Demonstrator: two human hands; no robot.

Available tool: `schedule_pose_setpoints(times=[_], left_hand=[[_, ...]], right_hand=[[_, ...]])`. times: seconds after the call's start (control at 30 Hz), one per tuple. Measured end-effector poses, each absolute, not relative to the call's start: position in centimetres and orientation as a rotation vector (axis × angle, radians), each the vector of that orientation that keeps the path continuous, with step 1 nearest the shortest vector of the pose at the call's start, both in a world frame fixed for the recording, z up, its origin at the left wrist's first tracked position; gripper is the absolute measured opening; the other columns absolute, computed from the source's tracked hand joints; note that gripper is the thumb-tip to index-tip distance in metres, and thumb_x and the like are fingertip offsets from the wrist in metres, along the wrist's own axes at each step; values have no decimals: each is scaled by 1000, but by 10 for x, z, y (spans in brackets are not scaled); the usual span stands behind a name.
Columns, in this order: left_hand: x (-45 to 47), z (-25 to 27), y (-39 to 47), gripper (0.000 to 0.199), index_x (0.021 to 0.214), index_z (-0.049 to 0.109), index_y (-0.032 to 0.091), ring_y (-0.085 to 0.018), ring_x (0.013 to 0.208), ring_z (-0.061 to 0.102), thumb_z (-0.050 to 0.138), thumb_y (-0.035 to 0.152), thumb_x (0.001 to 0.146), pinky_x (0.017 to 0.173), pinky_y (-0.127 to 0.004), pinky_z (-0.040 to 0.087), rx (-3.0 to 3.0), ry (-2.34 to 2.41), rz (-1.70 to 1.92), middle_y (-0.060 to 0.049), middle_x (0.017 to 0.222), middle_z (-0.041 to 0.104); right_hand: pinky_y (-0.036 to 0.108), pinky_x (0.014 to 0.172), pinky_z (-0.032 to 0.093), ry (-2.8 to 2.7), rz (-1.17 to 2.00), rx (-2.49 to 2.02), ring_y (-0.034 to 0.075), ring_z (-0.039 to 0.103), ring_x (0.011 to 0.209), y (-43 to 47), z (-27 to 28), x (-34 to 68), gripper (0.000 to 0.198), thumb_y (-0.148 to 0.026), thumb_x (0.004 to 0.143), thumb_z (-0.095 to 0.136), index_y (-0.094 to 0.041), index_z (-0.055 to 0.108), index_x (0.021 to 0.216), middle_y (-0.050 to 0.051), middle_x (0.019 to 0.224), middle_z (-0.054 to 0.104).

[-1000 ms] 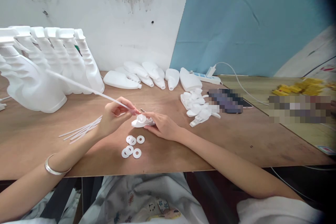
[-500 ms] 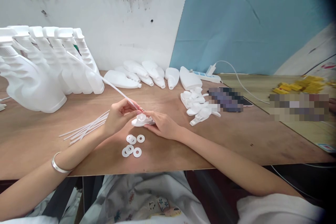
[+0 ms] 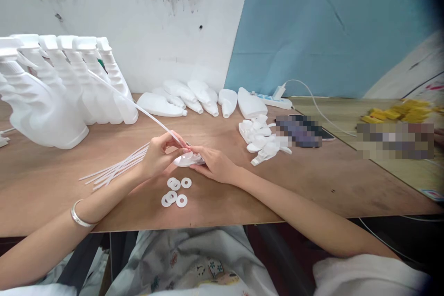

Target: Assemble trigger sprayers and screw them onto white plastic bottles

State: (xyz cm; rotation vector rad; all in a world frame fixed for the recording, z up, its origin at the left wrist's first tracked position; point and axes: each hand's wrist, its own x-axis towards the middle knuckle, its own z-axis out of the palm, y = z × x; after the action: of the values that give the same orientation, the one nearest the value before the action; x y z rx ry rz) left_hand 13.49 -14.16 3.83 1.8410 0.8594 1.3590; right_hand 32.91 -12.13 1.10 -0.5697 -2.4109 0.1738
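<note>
Bench, seated; my left hand is pinched, thumb against fingers, around a slender white tube near its lower end; the low grip probably gives finer control of the tip, while the long remainder slants up and away to the left, in front of the standing bottles; my right hand is curled around a white spray head, fingers over the top and thumb underneath, seemingly to steady it against the pull or push of the other hand; the spray head sits between my two hands, just above the brown tabletop or on it, I cannot tell which; the tube's tip meets it behind my fingertips, so how far it is seated is hidden; flat white rings lie in two small clusters just nearer my body, some overlapping, apparently kept central for either hand; spare tubes fan out beside my left forearm, on the side of the hand that holds one; a heap of more spray heads lies to my right, likewise matching that hand; bottles on their sides rest along the wall, perhaps there to leave working room in front.
</note>
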Motion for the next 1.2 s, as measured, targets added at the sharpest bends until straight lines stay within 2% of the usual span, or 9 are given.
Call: schedule_pose_setpoints(times=[0.23,0.37,0.5,0.63,1.07,1.2], left_hand=[[131,34,-143,13,68,59,13,-16,67,61,65,24,73,65,-29,49,1874,888,1257,-3,67,63],[131,34,-145,12,71,59,14,-15,68,60,64,25,75,64,-28,48,1910,914,1267,-3,69,63],[131,37,-147,10,77,59,16,-16,76,61,62,26,77,71,-28,47,1972,998,1314,-4,78,65],[131,41,-147,12,71,59,16,-16,77,60,63,27,76,77,-30,45,2089,1095,1352,-3,78,64],[129,39,-137,13,72,56,15,-13,65,57,63,26,75,61,-25,45,2077,922,1304,-2,71,59],[129,46,-136,19,65,52,15,-12,60,54,63,27,73,55,-23,42,2137,913,1205,0,64,54]], right_hand=[[33,81,50,-2438,170,-518,21,60,100,-123,11,328,34,-26,85,50,-15,42,116,10,106,63],[34,80,50,-2451,201,-527,21,60,100,-124,13,328,33,-26,86,49,-17,42,116,9,105,63],[34,81,50,-2448,193,-528,21,60,100,-124,13,327,34,-26,85,49,-16,41,117,10,106,63],[33,81,50,-2451,183,-542,20,60,101,-124,11,328,38,-26,86,49,-17,38,121,10,110,61],[32,78,51,-2412,152,-533,20,60,99,-125,9,327,36,-26,85,50,-17,39,118,10,110,61],[32,77,51,-2409,150,-532,20,60,98,-125,9,327,36,-25,85,50,-17,39,118,9,108,62]])
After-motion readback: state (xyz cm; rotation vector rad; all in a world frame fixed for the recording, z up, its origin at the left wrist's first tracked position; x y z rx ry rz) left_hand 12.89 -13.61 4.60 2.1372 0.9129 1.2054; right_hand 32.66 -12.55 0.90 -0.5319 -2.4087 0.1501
